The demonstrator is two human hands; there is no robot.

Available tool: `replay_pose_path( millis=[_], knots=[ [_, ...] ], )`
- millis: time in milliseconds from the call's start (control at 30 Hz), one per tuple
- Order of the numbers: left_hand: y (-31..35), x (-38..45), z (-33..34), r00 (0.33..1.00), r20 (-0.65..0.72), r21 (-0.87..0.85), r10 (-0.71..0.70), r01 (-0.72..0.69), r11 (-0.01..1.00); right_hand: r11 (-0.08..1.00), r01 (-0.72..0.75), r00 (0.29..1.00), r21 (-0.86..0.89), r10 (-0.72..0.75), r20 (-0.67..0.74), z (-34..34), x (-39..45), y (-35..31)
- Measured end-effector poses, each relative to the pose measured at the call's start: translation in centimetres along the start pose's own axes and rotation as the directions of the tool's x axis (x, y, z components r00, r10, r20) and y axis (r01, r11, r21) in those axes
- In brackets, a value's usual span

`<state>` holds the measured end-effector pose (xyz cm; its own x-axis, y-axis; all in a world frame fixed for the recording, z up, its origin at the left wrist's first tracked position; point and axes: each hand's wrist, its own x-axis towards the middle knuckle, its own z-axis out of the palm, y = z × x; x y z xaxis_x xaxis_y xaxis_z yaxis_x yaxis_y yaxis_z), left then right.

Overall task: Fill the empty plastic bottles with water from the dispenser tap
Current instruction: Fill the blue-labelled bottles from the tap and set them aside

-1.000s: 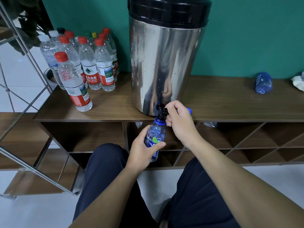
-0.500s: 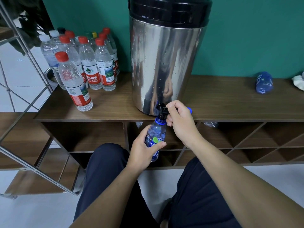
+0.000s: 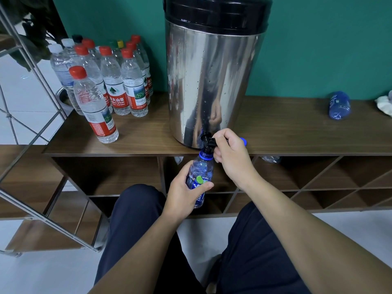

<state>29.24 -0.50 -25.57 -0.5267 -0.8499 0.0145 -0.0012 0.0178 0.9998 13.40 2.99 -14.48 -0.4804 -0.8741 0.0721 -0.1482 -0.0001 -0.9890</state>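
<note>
The left hand (image 3: 184, 188) grips a blue bottle (image 3: 199, 181) upright, its open neck right under the black tap (image 3: 209, 143) of the steel dispenser (image 3: 212, 77) on the wooden shelf (image 3: 286, 132). The right hand (image 3: 232, 158) curls its fingers round the tap lever, a blue cap (image 3: 243, 141) showing just behind its knuckles. A cluster of capped bottles (image 3: 110, 81) stands to the left, and another blue bottle (image 3: 339, 105) lies far right.

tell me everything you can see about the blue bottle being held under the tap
The blue bottle is small, of see-through blue-tinted plastic, with a blue neck ring, a blue label with white lettering and a green round mark. It is uncapped and tilted slightly, its mouth right under the black tap of the steel dispenser. The left hand grips its middle from the left, below the shelf edge. The right hand holds the tap. Its water level cannot be told.
</note>
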Motion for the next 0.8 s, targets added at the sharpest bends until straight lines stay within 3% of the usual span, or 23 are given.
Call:
replay_pose_path(
  millis=[800],
  knots=[
    [0.32, -0.14, 0.19, 1.0, 0.006, 0.007, 0.008, -0.008, 1.0, 1.0, 0.012, 1.0, -0.017, -0.012, -0.007, -0.01, 0.13, 0.17]
  ],
)
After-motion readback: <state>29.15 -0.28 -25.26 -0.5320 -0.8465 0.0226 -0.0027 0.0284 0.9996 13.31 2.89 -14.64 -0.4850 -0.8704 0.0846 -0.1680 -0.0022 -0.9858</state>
